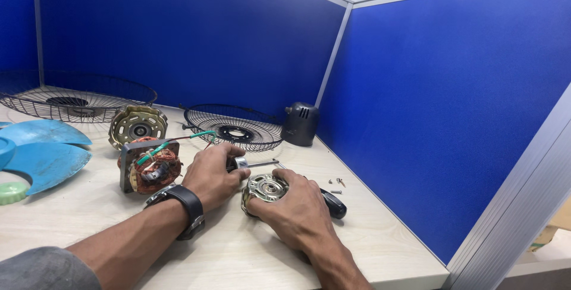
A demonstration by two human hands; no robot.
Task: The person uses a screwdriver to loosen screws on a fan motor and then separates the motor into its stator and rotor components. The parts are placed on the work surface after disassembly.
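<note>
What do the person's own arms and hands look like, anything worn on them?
Both hands are bare, no gloves or rings visible. The left hand has a black wristwatch with a broad black strap and silvery case at the wrist, and a grey sleeve pushed up the forearm. The right hand and forearm show nothing worn.

Large black wire fan guard (77, 96) and pale blue plastic fan blade (41, 147) cut off by the left edge, along with a small pale green round cap (11, 192). Rotor with steel shaft (253, 163) mostly hidden inside the curled left hand (211, 174); black-handled tool (333, 204) largely covered by the right hand (297, 207). Tiny loose screws (336, 183) too small to make out.
</note>
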